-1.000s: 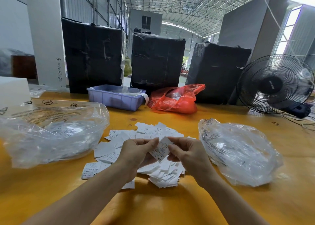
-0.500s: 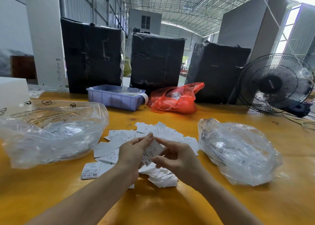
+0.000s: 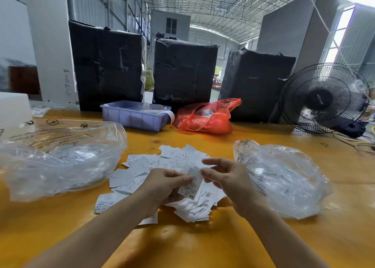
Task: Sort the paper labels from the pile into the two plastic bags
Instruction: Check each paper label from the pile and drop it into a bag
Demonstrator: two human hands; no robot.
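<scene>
Flanking the pile (image 3: 162, 178) on the table (image 3: 203, 243), the left bag (image 3: 58, 158) bears unreadable print; left hand (image 3: 162, 186) pinches a label (image 3: 191, 185) marked "XS", right hand (image 3: 229, 178) apparently loose, before the right bag (image 3: 284, 178).

the pile of labels (image 3: 174, 166) lies in the middle of the table (image 3: 203, 243). one bag (image 3: 60, 158) sits to its left and the other bag (image 3: 282, 178) to its right. behind the pile are a tray (image 3: 134, 117) and a tied bag (image 3: 205, 117). three big boxes (image 3: 182, 72) stand behind those. a fan (image 3: 324, 99) stands at the far right.
</scene>
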